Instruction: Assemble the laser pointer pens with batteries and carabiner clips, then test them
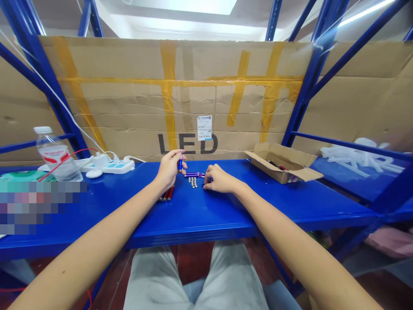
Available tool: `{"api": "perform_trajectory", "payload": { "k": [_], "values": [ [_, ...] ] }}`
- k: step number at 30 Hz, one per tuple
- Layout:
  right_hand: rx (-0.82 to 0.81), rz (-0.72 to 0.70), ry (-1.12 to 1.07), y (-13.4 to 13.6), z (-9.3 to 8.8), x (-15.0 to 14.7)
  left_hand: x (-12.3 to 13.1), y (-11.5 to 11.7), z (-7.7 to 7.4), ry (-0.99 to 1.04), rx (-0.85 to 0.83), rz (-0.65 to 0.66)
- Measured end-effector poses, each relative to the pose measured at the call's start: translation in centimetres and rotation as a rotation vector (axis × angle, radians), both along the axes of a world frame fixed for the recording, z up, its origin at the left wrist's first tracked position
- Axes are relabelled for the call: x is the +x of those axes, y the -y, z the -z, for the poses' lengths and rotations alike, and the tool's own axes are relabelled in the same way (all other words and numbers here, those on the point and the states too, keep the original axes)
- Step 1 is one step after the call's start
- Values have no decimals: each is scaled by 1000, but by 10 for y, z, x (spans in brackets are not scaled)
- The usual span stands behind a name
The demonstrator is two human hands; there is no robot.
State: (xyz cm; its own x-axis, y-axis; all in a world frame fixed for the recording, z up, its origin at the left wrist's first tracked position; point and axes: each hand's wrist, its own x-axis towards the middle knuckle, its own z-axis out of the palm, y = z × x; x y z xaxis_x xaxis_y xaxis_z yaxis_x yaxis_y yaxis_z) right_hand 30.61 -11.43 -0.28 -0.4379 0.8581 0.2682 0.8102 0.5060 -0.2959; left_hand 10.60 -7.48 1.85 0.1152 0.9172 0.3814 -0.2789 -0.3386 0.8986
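My left hand is closed around a small blue metal tube, held upright above the table. Below that hand lie several red metal tubes side by side, partly covered by it. My right hand is lowered to the tabletop, thumb and fingertips pinched at a small dark piece that is mostly hidden. Between the hands, small silver button cells are laid out in short rows. Just behind them lies a shiny purple-blue tube, its right end close to my right fingers.
An open cardboard box with dark and red items stands at the right on the blue table. To the left are a white power strip, a round white object and a water bottle. Tall cardboard walls off the back.
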Motion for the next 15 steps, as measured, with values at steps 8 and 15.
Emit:
{"api": "perform_trajectory", "payload": {
  "k": [8,15],
  "values": [
    [18,-64,100,2,2,-7,5,1,6,-126,-34,87],
    [16,-98,147,8,0,-9,8,6,6,-313,-4,53]
  ]
}}
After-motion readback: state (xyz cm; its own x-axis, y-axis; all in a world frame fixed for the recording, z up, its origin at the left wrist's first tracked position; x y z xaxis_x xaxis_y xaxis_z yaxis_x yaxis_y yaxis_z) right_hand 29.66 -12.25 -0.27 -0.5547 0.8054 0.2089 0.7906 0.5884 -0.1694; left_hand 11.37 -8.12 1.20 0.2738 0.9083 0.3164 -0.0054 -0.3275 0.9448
